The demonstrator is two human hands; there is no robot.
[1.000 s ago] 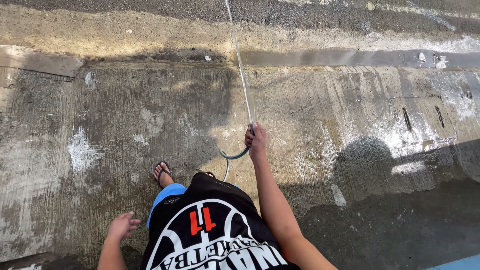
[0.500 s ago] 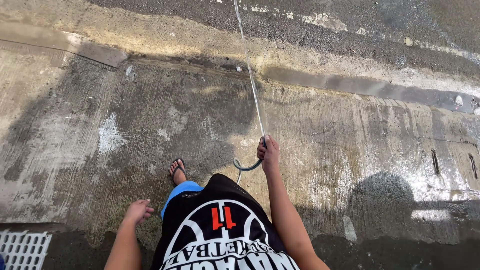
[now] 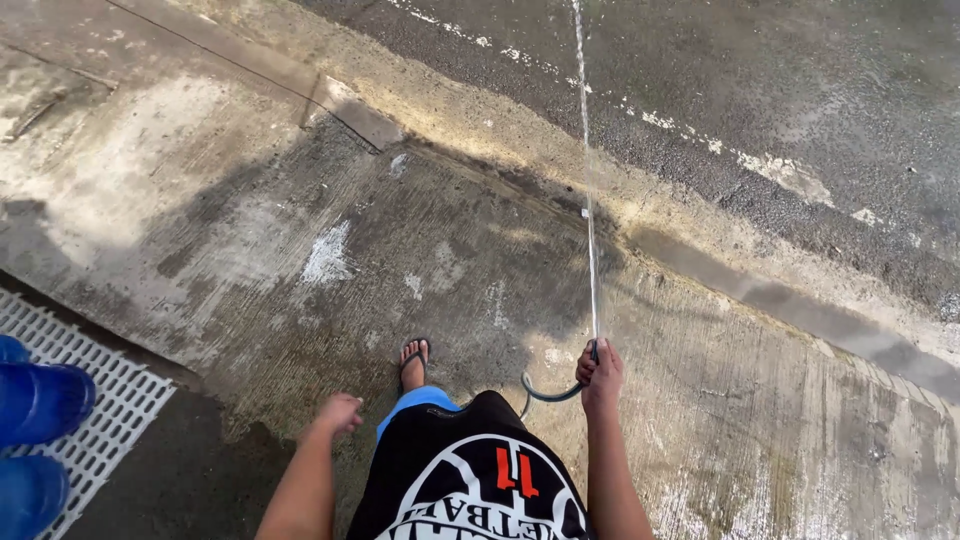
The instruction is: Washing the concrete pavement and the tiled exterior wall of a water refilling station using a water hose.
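My right hand (image 3: 600, 372) is closed around the end of a dark green hose (image 3: 548, 392), which curves down and left behind my black shirt. A thin jet of water (image 3: 588, 180) shoots from the hose straight ahead over the wet concrete (image 3: 430, 250) toward the asphalt road (image 3: 760, 90). My left hand (image 3: 338, 413) hangs loose at my side with fingers curled, holding nothing. My foot in a black flip-flop (image 3: 414, 360) stands on the concrete between the two hands.
A white plastic grate (image 3: 90, 400) lies at the lower left, with blue containers (image 3: 35, 400) on its left edge. A low concrete curb (image 3: 520, 170) runs diagonally between the pavement and the road. Dry pale patches lie at the upper left.
The view has swung right and tilted, bringing the grate and blue containers into sight. My right hand keeps its grip on the hose and the jet still sprays forward.
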